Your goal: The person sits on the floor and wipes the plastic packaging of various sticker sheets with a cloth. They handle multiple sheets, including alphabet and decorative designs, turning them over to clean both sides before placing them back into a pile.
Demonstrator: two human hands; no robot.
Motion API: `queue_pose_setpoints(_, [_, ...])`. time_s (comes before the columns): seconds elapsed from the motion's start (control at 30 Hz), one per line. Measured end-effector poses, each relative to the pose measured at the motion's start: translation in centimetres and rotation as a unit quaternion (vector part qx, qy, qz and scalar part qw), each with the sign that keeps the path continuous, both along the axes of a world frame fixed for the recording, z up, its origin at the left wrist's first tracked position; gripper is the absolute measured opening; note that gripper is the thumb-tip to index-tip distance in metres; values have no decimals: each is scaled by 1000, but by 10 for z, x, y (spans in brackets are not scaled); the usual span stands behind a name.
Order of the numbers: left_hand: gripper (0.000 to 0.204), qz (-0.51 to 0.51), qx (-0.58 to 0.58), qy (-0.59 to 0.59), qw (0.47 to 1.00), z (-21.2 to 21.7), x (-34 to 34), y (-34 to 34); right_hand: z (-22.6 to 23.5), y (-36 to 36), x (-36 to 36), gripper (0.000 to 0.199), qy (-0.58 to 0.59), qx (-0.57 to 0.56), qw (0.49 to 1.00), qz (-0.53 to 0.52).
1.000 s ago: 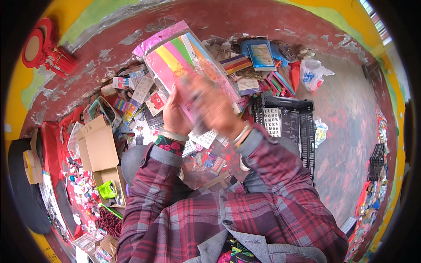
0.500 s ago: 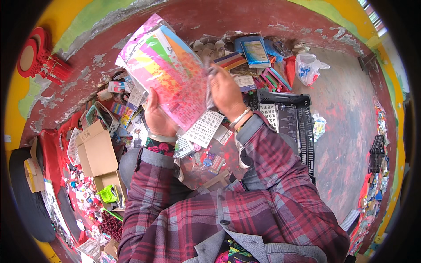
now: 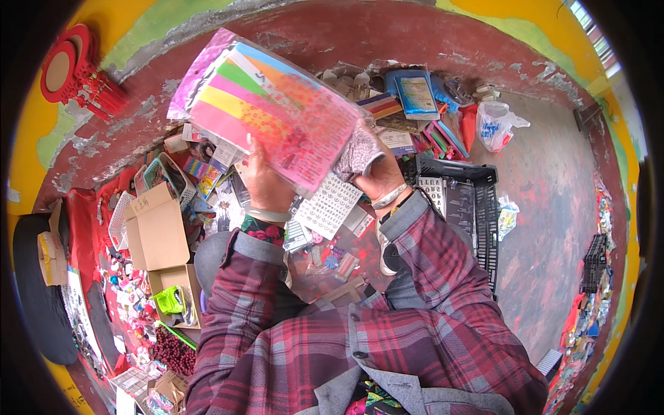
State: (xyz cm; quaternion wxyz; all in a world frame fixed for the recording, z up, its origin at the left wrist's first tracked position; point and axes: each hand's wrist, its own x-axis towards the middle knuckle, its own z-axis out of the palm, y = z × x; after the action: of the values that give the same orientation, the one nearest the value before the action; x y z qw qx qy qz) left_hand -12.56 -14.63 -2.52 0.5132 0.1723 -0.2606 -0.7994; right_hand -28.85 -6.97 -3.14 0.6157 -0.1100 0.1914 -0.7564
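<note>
I hold up a clear plastic packet of coloured paper sheets (image 3: 266, 104) in pink, yellow, green and orange, tilted toward the upper left. My left hand (image 3: 266, 183) grips its lower edge from behind. At the packet's right edge, my right hand (image 3: 370, 169) pinches it together with a grey patterned piece. A white sheet of small stickers (image 3: 328, 204) hangs just below the packet, between my wrists. Both sleeves are red plaid.
A black plastic crate (image 3: 470, 214) stands to my right on the red floor. An open cardboard box (image 3: 162, 238) sits to my left beside scattered small goods and red beads (image 3: 173, 349). Booklets and a white bag (image 3: 498, 124) lie by the far wall.
Both hands have lifted the packet higher and turned it, so its coloured stripes now face up and lean toward the upper left.
</note>
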Motion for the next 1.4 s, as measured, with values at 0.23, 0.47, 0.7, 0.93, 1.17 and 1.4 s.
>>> queue_pose_setpoints(0.23, [64, -81, 69, -106, 989, -12, -16, 5, 8, -3, -11, 16, 150, 73, 973, -159])
queue_pose_setpoints(0.47, [103, -105, 58, -82, 989, -9, -9, -2, 16, 8, -2, 38, 753, 25, 579, -312])
queue_pose_setpoints(0.7, [58, -176, 70, 137, 972, 7, 6, -19, 17, 19, 30, 30, 897, -174, 290, -285])
queue_pose_setpoints(0.93, [42, -154, 155, 93, 971, -19, 17, -35, 21, 29, 41, 30, 896, -233, 275, -258])
queue_pose_setpoints(1.17, [40, -164, 163, 114, 966, -7, 22, -39, 22, 33, 33, 30, 907, -216, 248, -263])
queue_pose_setpoints(1.4, [41, -164, 158, 113, 967, 8, 38, -43, 28, 32, -4, 35, 911, -125, 254, -301])
